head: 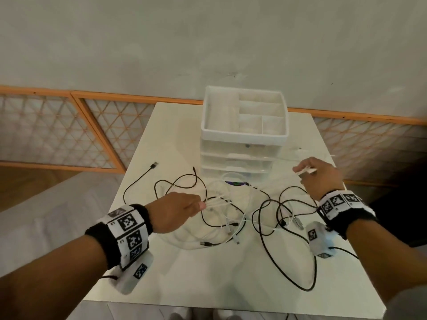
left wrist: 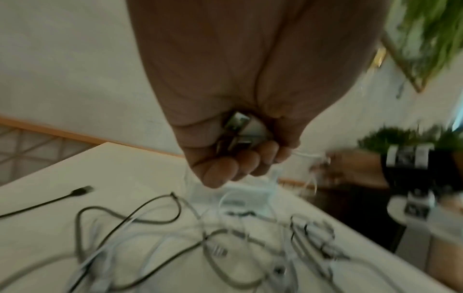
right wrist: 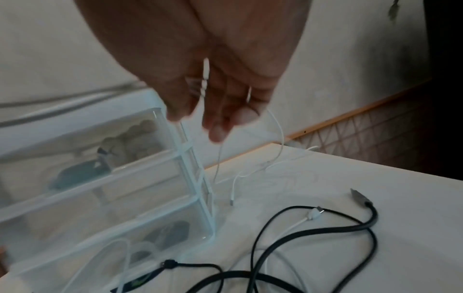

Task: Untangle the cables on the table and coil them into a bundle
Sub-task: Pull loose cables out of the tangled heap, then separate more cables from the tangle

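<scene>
A tangle of black cables (head: 272, 227) and white cables (head: 231, 218) lies spread over the white table (head: 231, 273). My left hand (head: 201, 205) hovers over the tangle's left side and grips a bunch of white cable strands. In the left wrist view the fingers (left wrist: 225, 168) curl round two white USB plugs (left wrist: 246, 126). My right hand (head: 300, 172) is raised at the right of the drawer unit and pinches a thin white cable end (head: 307, 171). In the right wrist view this white cable (right wrist: 278, 138) hangs from the hand (right wrist: 213, 111) down to the table, above a thick black cable (right wrist: 325, 232).
A white and clear plastic drawer unit (head: 245, 125) with an open compartment tray on top stands at the table's back middle, close to both hands. One black USB plug (head: 153, 166) lies loose at the left. Orange lattice panels (head: 57, 135) line the wall behind. The table's front edge (head: 231, 304) is near.
</scene>
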Demonstrator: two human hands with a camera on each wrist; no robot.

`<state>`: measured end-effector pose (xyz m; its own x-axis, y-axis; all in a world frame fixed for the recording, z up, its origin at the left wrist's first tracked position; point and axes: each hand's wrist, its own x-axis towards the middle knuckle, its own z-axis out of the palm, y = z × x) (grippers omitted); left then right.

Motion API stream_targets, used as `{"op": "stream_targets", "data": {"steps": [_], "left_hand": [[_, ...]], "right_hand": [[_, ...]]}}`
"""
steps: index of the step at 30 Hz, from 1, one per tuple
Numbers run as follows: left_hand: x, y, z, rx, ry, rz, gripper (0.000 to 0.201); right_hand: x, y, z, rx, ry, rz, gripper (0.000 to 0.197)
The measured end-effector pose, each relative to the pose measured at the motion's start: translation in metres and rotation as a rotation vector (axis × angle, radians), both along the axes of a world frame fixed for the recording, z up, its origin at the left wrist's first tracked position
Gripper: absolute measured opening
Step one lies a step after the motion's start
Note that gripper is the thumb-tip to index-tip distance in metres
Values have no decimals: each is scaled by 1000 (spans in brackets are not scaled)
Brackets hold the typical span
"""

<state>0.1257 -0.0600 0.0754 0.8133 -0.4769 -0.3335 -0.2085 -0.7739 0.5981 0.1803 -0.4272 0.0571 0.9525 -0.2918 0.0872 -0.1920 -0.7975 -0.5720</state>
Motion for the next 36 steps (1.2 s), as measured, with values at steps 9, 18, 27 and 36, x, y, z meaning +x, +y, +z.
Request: {"op": "stream_targets", "data": {"steps": [9, 18, 27, 36], "left_hand": [[-14, 7, -50, 138, 24, 159, 20], [-19, -10, -36, -107, -43, 68, 26], [-33, -5, -78, 186, 45, 194, 18], [-40, -5, -96, 238, 145, 225, 37]], "right_hand": [[-33, 55, -57, -95, 343, 236, 83], [-45, 102, -62, -96, 203, 529, 10], [-98, 129, -84, -138, 174, 471, 19], [-123, 160, -115, -305, 481, 625, 40]]}}
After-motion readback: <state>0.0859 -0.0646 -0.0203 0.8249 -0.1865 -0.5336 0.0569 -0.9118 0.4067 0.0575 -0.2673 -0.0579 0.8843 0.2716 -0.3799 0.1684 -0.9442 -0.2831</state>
